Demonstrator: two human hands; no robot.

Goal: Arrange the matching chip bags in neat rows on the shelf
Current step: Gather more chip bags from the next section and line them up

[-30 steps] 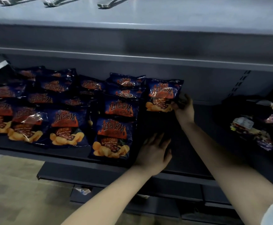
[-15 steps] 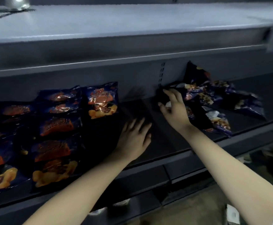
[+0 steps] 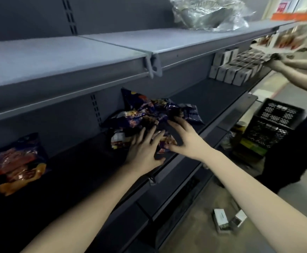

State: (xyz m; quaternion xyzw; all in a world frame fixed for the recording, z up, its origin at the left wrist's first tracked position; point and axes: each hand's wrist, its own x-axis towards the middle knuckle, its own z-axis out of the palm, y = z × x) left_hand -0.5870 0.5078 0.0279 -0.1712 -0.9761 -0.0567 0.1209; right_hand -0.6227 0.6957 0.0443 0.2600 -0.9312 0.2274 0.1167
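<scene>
On the dark middle shelf (image 3: 213,99), your two hands are meeting over a loose pile of chip bags (image 3: 149,114) heaped against the back wall. Your left hand (image 3: 145,148) is lying palm down on the near edge of that pile, fingers spread and released, pressing on a bag rather than closing around it. Your right hand (image 3: 183,139) is reaching in just beside it, fingers fanned open and touching the crumpled dark blue wrappers; its grip is not clenched on anything you can see. The thumbs of both hands are sitting close together above a small bag with an orange print. Well apart, at the far left of the same shelf, one orange and blue chip bag (image 3: 17,165) is lying flat, blurred. The grey shelf above (image 3: 76,57) is carrying a crinkled clear plastic wrap (image 3: 209,13) toward the right. Further right, another person's arms (image 3: 298,73) are holding packets, and a black crate (image 3: 275,123) is standing on the floor.
</scene>
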